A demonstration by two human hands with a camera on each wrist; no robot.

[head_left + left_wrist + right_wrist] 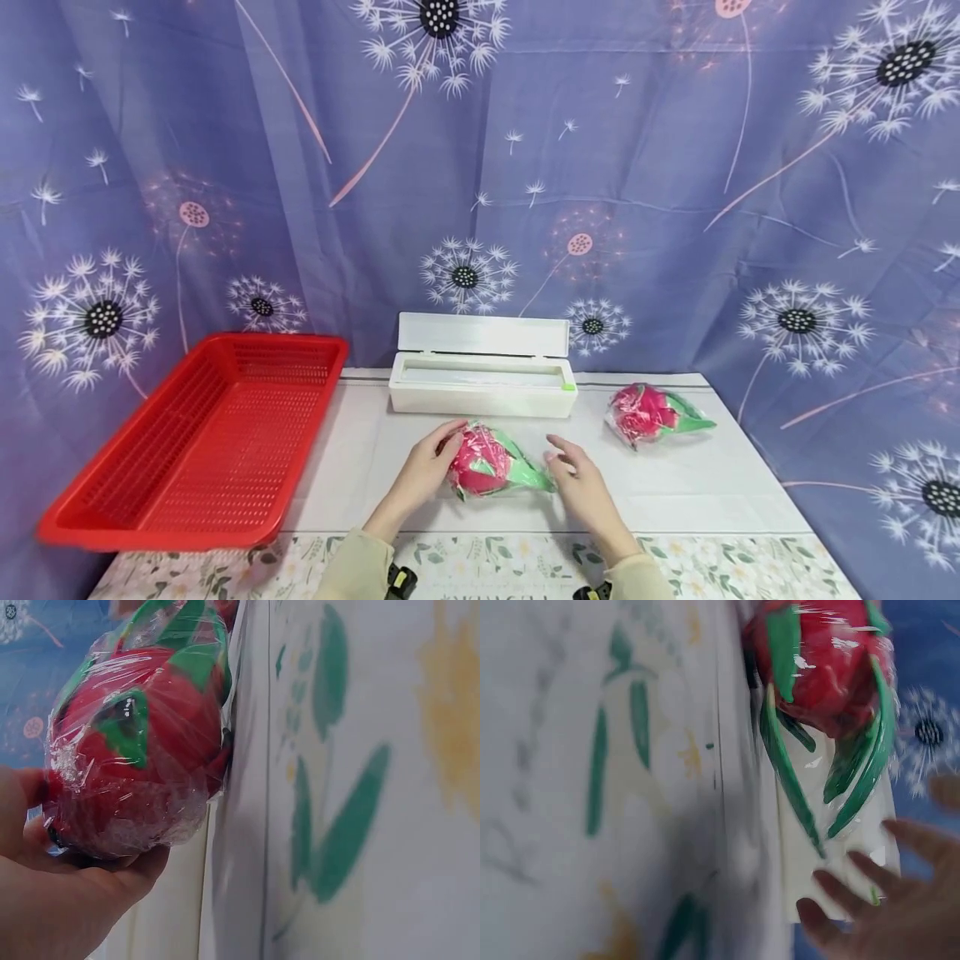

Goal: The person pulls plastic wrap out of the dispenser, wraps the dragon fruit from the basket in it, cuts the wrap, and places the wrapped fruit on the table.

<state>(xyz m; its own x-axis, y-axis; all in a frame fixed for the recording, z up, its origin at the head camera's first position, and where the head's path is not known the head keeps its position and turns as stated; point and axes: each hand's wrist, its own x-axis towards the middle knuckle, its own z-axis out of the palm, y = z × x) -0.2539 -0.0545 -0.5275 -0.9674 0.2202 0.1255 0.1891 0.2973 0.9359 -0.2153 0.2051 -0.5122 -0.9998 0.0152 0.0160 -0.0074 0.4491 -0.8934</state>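
Note:
A red dragon fruit with green leaf tips, wrapped in clear film [491, 468] [142, 742] [821, 667], lies on the white table [675, 492] near its front. My left hand [429, 468] [52, 900] cups its left side, fingers curved round the wrapped fruit. My right hand [577, 479] [877, 907] hovers just right of the leaf tips with fingers spread, not touching it. A second film-wrapped dragon fruit [651, 414] rests further right. Behind them stands a white cling-film dispenser box [482, 387] with its lid raised.
A red perforated plastic basket [202, 442], with nothing in it, sits at the left and overhangs the table's edge. A floral cloth strip [487, 571] covers the front edge. A blue dandelion-print curtain [675, 167] hangs behind.

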